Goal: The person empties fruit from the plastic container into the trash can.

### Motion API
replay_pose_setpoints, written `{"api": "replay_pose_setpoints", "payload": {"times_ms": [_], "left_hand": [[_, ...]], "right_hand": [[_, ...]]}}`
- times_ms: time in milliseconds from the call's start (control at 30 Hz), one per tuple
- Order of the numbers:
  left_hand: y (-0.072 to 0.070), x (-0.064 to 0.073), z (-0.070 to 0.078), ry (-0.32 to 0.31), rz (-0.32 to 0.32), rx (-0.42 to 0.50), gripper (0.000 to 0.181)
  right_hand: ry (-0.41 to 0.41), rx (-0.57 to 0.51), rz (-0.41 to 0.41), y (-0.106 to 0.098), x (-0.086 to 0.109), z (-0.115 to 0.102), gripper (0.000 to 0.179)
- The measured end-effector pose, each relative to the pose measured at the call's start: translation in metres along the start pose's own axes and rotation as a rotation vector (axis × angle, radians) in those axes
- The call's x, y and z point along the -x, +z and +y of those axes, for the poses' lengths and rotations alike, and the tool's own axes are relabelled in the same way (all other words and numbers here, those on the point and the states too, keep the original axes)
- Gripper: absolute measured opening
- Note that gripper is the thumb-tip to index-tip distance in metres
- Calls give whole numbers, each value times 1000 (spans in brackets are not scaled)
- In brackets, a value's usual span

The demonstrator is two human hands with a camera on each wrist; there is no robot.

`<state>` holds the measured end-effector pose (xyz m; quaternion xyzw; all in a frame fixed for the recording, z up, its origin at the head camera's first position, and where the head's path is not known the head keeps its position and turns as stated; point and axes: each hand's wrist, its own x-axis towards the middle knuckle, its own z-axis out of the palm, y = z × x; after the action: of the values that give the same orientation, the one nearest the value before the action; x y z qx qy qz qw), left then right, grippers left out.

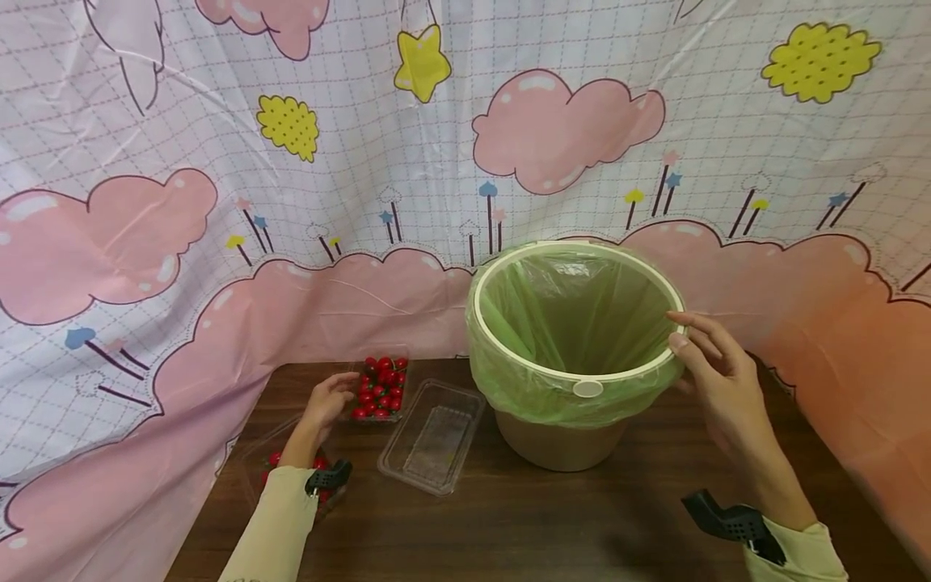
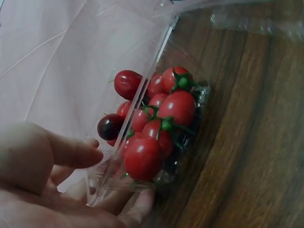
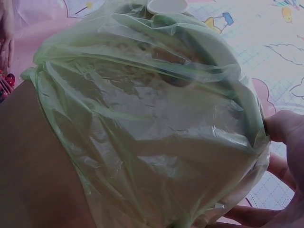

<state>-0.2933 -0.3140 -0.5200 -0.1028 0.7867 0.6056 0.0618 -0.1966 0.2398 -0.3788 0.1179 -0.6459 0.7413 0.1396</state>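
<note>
A clear plastic box of red cherry tomatoes [image 1: 381,390] stands at the back left of the table. My left hand [image 1: 329,402] is at its left side, fingers relaxed and close to the box edge; in the left wrist view a fingertip is beside the rim, and other fingers show through clear plastic. To the right stands a trash can [image 1: 560,444] lined with a thin green bag [image 1: 534,400] under a cream ring [image 1: 582,377]. My right hand [image 1: 727,380] holds the can's right rim, thumb and index finger on the ring; the other fingers are partly hidden.
An open, clear plastic tray [image 1: 432,444] lies between the tomato box and the trash can. Under my left forearm, another clear container holds red fruit [image 1: 320,465], mostly hidden. A patterned pink and white cloth [image 1: 407,307] hangs behind the dark wooden table [image 1: 509,525].
</note>
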Motion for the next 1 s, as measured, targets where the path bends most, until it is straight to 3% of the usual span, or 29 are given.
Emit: {"api": "replay_pose_setpoints", "payload": {"times_ms": [200, 433, 767, 1000], "left_hand": [[4, -1, -5, -43, -4, 112, 57], [4, 5, 1, -85, 35, 194, 54], [-2, 12, 2, -52, 86, 298, 61], [-4, 21, 4, -13, 71, 360, 54]], "right_hand": [[-5, -11, 3, -1, 0, 1, 45], [-3, 18, -15, -2, 1, 1, 45], [-13, 6, -13, 0, 1, 1, 44], [-7, 1, -3, 1, 0, 1, 45]]}}
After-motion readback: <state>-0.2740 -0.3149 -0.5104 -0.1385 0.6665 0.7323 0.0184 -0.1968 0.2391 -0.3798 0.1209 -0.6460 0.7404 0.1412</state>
